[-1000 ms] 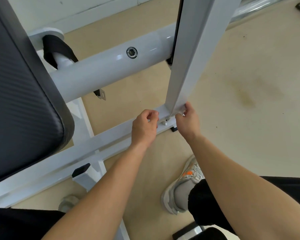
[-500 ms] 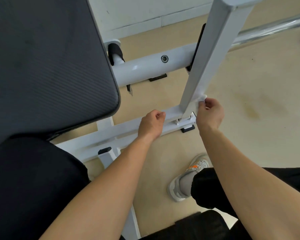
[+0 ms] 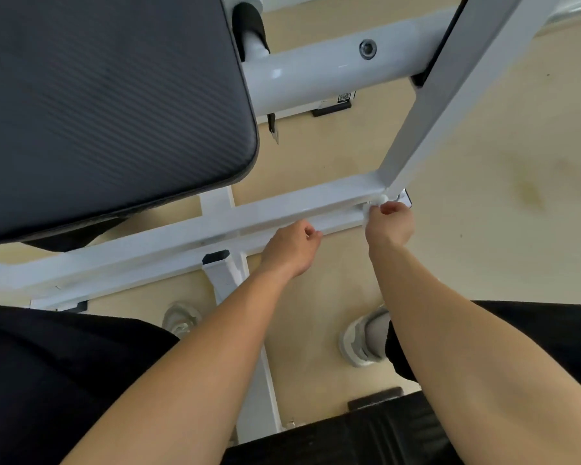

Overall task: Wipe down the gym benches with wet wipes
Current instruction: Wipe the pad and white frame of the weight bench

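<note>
We see our right hand (image 3: 389,224) pinching a white wipe (image 3: 367,213), bunched at the fingertips and pressed to the bar (image 3: 282,209) where the post (image 3: 426,112) joins it. Our left hand (image 3: 294,248) curls against the bar's near edge; whether it grips, we cannot tell.

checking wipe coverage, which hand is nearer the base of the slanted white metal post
Right. The right hand pinches a white wipe at the base of the slanted white metal post; the left hand sits further left along the white horizontal frame bar.
</note>
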Demonstrator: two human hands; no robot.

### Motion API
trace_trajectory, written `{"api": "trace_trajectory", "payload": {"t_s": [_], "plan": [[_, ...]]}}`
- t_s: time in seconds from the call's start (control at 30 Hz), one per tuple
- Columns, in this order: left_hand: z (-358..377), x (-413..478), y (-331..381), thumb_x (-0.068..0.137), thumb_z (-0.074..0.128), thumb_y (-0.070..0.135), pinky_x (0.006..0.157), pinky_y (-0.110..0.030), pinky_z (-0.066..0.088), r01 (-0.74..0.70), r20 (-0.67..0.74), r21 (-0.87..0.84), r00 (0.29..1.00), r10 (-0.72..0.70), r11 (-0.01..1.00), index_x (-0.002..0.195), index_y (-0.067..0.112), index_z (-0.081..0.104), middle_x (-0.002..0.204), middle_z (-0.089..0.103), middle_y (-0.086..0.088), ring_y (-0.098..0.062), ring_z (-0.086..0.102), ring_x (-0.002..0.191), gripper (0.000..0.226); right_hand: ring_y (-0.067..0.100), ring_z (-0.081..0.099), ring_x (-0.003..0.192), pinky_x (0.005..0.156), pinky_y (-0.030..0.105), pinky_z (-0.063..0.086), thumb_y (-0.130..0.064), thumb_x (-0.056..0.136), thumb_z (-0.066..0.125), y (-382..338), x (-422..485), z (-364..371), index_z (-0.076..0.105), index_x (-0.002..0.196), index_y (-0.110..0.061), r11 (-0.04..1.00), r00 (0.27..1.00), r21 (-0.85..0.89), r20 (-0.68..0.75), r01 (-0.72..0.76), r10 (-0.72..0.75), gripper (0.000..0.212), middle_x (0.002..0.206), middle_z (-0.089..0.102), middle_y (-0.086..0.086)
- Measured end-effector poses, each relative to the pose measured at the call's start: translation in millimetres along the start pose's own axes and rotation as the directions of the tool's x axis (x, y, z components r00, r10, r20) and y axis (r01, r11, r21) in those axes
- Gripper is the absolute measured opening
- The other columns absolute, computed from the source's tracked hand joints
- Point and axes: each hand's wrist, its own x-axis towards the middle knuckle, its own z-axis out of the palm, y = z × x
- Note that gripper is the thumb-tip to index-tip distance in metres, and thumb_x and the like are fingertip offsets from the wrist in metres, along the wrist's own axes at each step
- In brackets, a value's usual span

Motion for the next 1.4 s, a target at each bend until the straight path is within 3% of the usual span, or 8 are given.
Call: {"api": "trace_trajectory", "payload": {"t_s": [0.1,0.27,0.37,0.53,0.73,0.83,1.03,1.4], "plan": [[2,12,-14,0.102,0.044,0.045,0.088,-0.037,0.051,0.020,0.005,-0.037,1.000,-0.020,0.999,0.115,0.026,0.060,0.102,0.060,0.009,-0.019,0.060,0.098,0.028,0.023,0.062,0.090,0.090,0.039,0.055,-0.019,0.094,0.057,0,9,25,0.063,0.105,-0.013,0.997,0.997,0.042,-0.038,-0.060,0.062,0.014,0.095,0.062,-0.002],[4,28,-40,0.101,0.046,0.042,0.082,-0.036,0.054,0.073,-0.003,-0.113,0.997,-0.074,0.991,0.109,0.029,0.061,0.100,0.065,0.009,-0.018,0.065,0.092,0.022,0.023,0.059,0.088,0.085,0.033,0.051,-0.016,0.096,0.052,2,10,43,0.055,0.092,-0.017,0.998,0.993,0.016,-0.103,-0.058,0.060,0.006,0.078,0.051,-0.011],[4,31,-53,0.100,0.049,0.038,0.074,-0.032,0.051,0.103,-0.033,-0.240,0.993,-0.115,0.965,0.104,0.029,0.062,0.100,0.067,0.008,-0.019,0.068,0.090,0.017,0.027,0.063,0.086,0.086,0.039,0.055,-0.017,0.093,0.056,11,-4,55,0.059,0.083,-0.015,0.999,0.999,-0.049,-0.031,-0.016,0.015,0.010,0.077,0.059,-0.003],[6,31,-58,0.100,0.050,0.036,0.078,-0.033,0.053,0.099,-0.061,-0.305,0.990,-0.124,0.947,0.102,0.029,0.063,0.099,0.067,0.009,-0.019,0.069,0.090,0.015,0.023,0.062,0.082,0.080,0.032,0.051,-0.016,0.094,0.056,10,-24,61,0.064,0.086,-0.012,0.996,0.998,-0.085,0.057,0.033,-0.028,0.013,0.079,0.064,0.000],[9,42,-39,0.099,0.052,0.038,0.078,-0.032,0.053,0.057,-0.063,-0.347,0.994,-0.084,0.936,0.106,0.025,0.065,0.100,0.069,0.007,-0.019,0.069,0.089,0.020,0.022,0.061,0.079,0.075,0.034,0.053,-0.016,0.093,0.056,-6,16,22,0.058,0.080,-0.018,0.991,0.997,-0.121,-0.056,0.055,-0.062,0.014,0.072,0.058,-0.007],[10,41,-36,0.100,0.052,0.038,0.079,-0.033,0.053,0.039,-0.060,-0.335,0.996,-0.063,0.942,0.106,0.024,0.065,0.099,0.069,0.007,-0.019,0.069,0.088,0.020,0.028,0.063,0.078,0.075,0.039,0.057,-0.013,0.090,0.054,-8,25,15,0.055,0.075,-0.018,0.992,0.994,-0.119,-0.087,0.050,-0.060,0.016,0.077,0.061,0.002],[1,31,-53,0.099,0.052,0.036,0.082,-0.036,0.055,0.066,-0.093,-0.334,0.990,-0.103,0.940,0.104,0.028,0.064,0.101,0.068,0.008,-0.018,0.069,0.089,0.015,0.024,0.062,0.085,0.077,0.032,0.049,-0.017,0.094,0.056,2,-19,51,0.062,0.090,-0.011,0.979,0.994,-0.179,0.066,0.101,-0.090,0.009,0.078,0.060,-0.003],[-39,-12,-45,0.099,0.051,0.033,0.087,-0.040,0.054,0.074,-0.145,-0.304,0.982,-0.123,0.950,0.127,0.025,0.050,0.116,0.064,0.002,-0.021,0.066,0.095,0.030,0.025,0.066,0.087,0.082,0.042,0.059,-0.011,0.087,0.065,-33,-70,36,0.068,0.096,-0.012,0.958,0.924,-0.202,0.362,0.205,-0.122,0.010,0.083,0.067,0.000]]}}
